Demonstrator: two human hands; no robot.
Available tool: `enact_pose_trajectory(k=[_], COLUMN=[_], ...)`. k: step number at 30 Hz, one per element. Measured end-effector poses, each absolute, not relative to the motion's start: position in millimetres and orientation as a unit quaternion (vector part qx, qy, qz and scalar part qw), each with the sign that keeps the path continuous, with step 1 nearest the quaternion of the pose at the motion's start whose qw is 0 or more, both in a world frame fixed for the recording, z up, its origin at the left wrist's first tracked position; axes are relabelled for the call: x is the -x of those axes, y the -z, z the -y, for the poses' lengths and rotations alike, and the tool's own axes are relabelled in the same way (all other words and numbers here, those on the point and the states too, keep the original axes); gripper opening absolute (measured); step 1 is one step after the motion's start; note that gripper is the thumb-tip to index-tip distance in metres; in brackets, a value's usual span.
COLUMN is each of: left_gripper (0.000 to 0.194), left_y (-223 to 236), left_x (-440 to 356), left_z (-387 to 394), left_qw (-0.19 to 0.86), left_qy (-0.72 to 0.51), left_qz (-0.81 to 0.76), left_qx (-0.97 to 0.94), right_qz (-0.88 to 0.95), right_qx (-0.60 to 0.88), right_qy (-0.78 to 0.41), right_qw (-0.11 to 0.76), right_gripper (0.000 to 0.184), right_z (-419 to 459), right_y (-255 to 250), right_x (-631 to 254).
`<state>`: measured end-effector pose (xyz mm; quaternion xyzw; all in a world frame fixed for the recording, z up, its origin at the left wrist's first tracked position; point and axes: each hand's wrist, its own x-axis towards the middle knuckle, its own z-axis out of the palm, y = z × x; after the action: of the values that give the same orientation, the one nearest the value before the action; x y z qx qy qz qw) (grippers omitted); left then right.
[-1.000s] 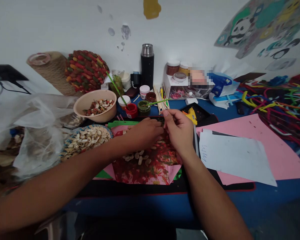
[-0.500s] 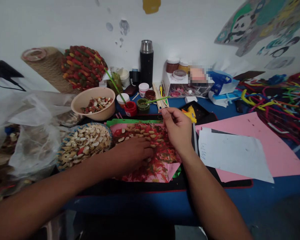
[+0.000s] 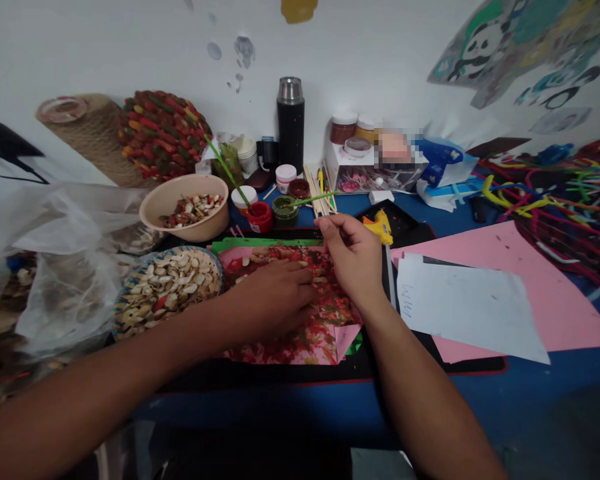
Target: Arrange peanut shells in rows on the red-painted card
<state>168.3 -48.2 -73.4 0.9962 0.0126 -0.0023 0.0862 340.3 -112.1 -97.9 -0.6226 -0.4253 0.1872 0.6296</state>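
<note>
My left hand [image 3: 280, 293] reaches palm down over a pink sheet [image 3: 300, 343] smeared with red and green paint. Its fingers bend down among several peanut shells [image 3: 320, 272] lying on the sheet; the fingertips are hidden. At the sheet's right edge, my right hand [image 3: 355, 260] is closed, thumb against fingers, and whatever is in that pinch is too small to make out. Left of the sheet stands a woven basket [image 3: 220, 270] full of pale shell halves [image 3: 180, 283].
A beige bowl [image 3: 153, 207] of painted shells stands behind the basket. Red paint [image 3: 259, 217] and green paint [image 3: 285, 209] jars hold green sticks. A black flask [image 3: 290, 127], a yellow glue gun [image 3: 380, 227], white paper [image 3: 470, 303] and pipe cleaners [image 3: 555, 193] lie around.
My left hand has moved slightly up and right across the sheet and now covers more of the peanut shells. My right hand keeps its pinch in nearly the same place. The view has shifted slightly.
</note>
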Motion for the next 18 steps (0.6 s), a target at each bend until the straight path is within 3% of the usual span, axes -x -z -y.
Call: enact_pose_trajectory(k=[7,18], left_gripper=[0.015,0.021], left_y=[98.7,97.4], left_x=[-200.3,-201.6], left_z=[53.3,51.1], left_qw=[0.006,-0.005], left_qy=[0.005,-0.003], left_qz=[0.009,0.011], left_qx=[-1.0,-1.0], right_qz=[0.425,0.436], right_qx=[0.623,0.63], right_qy=[-0.191,-0.196], right_qw=[0.628,0.612], right_gripper=[0.026,0.024], right_z=[112.0,112.5], right_y=[98.3,98.0], right_x=[-341.2,-339.6])
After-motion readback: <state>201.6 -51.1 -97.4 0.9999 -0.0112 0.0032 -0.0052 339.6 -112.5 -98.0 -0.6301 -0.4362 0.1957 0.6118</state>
